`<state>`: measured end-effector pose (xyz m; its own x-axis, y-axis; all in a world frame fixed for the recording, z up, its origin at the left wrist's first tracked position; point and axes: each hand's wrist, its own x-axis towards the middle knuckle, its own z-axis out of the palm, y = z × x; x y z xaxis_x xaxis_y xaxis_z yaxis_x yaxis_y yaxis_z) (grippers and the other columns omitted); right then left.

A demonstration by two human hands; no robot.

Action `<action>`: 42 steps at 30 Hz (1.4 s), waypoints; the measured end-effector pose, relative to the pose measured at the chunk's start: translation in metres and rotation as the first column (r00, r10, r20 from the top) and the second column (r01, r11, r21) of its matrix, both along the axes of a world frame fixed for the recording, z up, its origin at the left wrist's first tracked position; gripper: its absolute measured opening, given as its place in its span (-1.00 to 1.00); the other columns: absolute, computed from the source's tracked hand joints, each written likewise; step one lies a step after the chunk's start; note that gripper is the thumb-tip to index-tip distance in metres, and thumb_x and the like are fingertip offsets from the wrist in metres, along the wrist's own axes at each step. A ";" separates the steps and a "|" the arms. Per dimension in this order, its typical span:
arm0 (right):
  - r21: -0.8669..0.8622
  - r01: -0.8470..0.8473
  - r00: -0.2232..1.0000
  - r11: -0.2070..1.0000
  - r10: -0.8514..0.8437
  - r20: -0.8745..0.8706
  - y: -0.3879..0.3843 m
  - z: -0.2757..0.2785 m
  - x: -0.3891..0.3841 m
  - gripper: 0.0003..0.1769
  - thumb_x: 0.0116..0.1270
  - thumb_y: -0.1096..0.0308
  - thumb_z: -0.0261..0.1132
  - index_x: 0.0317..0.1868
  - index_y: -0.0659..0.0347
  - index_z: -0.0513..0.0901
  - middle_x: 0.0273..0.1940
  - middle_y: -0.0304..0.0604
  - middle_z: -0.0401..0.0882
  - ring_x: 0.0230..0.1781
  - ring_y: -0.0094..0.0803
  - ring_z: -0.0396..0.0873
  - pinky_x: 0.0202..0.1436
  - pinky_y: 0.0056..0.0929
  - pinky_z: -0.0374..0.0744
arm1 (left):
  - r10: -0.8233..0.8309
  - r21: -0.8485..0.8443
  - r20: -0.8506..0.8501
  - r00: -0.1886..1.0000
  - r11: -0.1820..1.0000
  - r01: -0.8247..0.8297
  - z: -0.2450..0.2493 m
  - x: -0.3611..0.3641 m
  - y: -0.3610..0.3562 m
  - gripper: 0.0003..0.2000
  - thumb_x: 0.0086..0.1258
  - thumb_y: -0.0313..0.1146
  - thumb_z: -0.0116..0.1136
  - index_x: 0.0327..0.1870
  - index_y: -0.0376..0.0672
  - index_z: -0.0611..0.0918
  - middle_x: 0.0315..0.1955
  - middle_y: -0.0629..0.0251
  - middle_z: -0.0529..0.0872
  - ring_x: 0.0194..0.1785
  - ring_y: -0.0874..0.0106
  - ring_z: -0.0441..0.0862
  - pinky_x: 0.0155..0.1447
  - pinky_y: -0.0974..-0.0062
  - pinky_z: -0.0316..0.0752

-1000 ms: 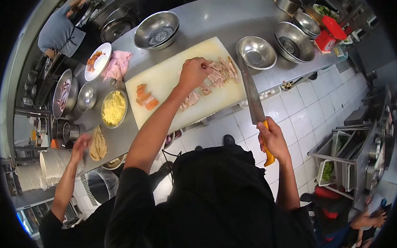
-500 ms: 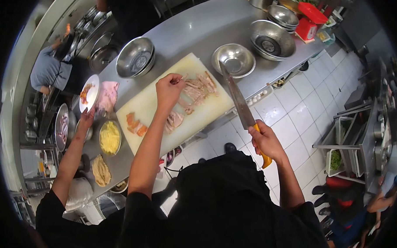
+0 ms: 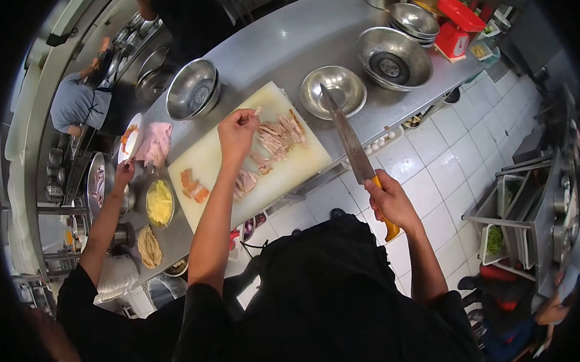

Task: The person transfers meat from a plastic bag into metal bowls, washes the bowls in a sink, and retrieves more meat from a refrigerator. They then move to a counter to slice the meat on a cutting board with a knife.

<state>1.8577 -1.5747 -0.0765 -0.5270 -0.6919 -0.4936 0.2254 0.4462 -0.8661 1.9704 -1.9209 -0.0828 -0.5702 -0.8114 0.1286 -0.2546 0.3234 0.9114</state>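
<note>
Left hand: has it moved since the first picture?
Yes: against the board, the left hand has shifted toward its far edge, off the meat strips.

A red dial scale (image 3: 460, 16) stands beside stacked stainless-steel bowls (image 3: 415, 21) at upper right; below, a metal rack (image 3: 502, 221) holds leafy greens (image 3: 494, 240) in a white bin (image 3: 490, 259). A person in a grey shirt (image 3: 70, 102) stands at left.

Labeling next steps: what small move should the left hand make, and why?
Probably lower the left hand to lay its pale scrap on the meat strips. The hand hovers over the cutting board close beside them, scrap pinched at the fingertips, while the right hand holds the knife clear of the board, tip over a bowl.
</note>
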 end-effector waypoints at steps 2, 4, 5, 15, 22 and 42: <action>-0.003 -0.001 1.000 1.000 0.001 -0.002 0.000 0.001 -0.006 -0.77 0.58 0.21 0.10 -0.18 0.20 0.41 -0.62 -0.32 0.39 -0.78 -0.59 0.36 -0.70 -0.57 0.37 | 0.014 -0.018 0.012 1.000 1.000 -0.014 -0.001 -0.003 -0.002 -0.86 0.22 -0.57 0.26 -0.21 -0.39 0.73 -0.44 0.38 0.74 -0.38 0.66 0.59 -0.18 0.66 0.51; 0.014 -0.013 1.000 1.000 0.013 -0.001 0.001 0.001 -0.011 -0.77 0.57 0.19 0.09 -0.14 0.21 0.44 -0.60 -0.32 0.39 -0.76 -0.58 0.37 -0.66 -0.56 0.39 | 0.032 -0.006 -0.004 0.999 0.999 -0.032 -0.004 -0.003 -0.002 -0.85 0.23 -0.56 0.26 -0.21 -0.39 0.72 -0.43 0.38 0.74 -0.38 0.66 0.58 -0.19 0.67 0.50; 0.032 -0.025 1.000 0.999 0.026 -0.001 0.002 0.001 -0.014 -0.75 0.56 0.18 0.09 -0.09 0.22 0.47 -0.58 -0.32 0.40 -0.73 -0.58 0.38 -0.62 -0.54 0.41 | 0.045 0.015 -0.028 0.999 0.999 -0.044 -0.001 -0.002 0.001 -0.85 0.24 -0.56 0.26 -0.20 -0.39 0.72 -0.42 0.38 0.73 -0.38 0.66 0.58 -0.20 0.67 0.50; 0.009 -0.063 0.997 0.998 0.063 0.035 -0.007 0.002 -0.026 -0.78 0.56 0.22 0.11 -0.19 0.20 0.46 -0.58 -0.33 0.37 -0.72 -0.59 0.35 -0.64 -0.55 0.36 | 0.270 0.044 -0.325 0.906 0.962 -0.271 0.071 0.039 0.008 -0.88 0.32 -0.52 0.30 -0.19 -0.36 0.71 -0.44 0.40 0.67 -0.40 0.63 0.55 -0.22 0.63 0.48; -0.044 -0.074 0.997 0.996 0.076 0.031 -0.017 -0.007 -0.025 -0.81 0.56 0.25 0.09 -0.20 0.17 0.42 -0.64 -0.30 0.36 -0.80 -0.57 0.32 -0.72 -0.53 0.33 | 0.376 0.106 -0.531 0.759 0.918 -0.381 0.113 0.103 -0.002 -0.90 0.39 -0.55 0.24 -0.14 -0.35 0.68 -0.33 0.28 0.71 -0.32 0.55 0.60 -0.15 0.60 0.51; -0.006 -0.329 0.941 0.944 0.328 -0.080 -0.085 -0.008 0.040 -0.82 0.53 0.24 0.12 -0.11 0.18 0.44 -0.61 -0.35 0.36 -0.75 -0.62 0.27 -0.72 -0.56 0.29 | 0.695 0.374 -0.714 0.084 0.480 -0.794 0.085 0.422 0.005 -0.83 0.34 -0.50 0.26 -0.10 -0.32 0.61 -0.30 0.28 0.69 -0.26 0.51 0.61 -0.15 0.57 0.47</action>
<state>1.8973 -1.6599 -0.0850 -0.3045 -0.8417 -0.4459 0.0014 0.4677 -0.8839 2.3927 -1.9157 0.0017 0.6735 -0.7169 0.1800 0.2710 0.4661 0.8422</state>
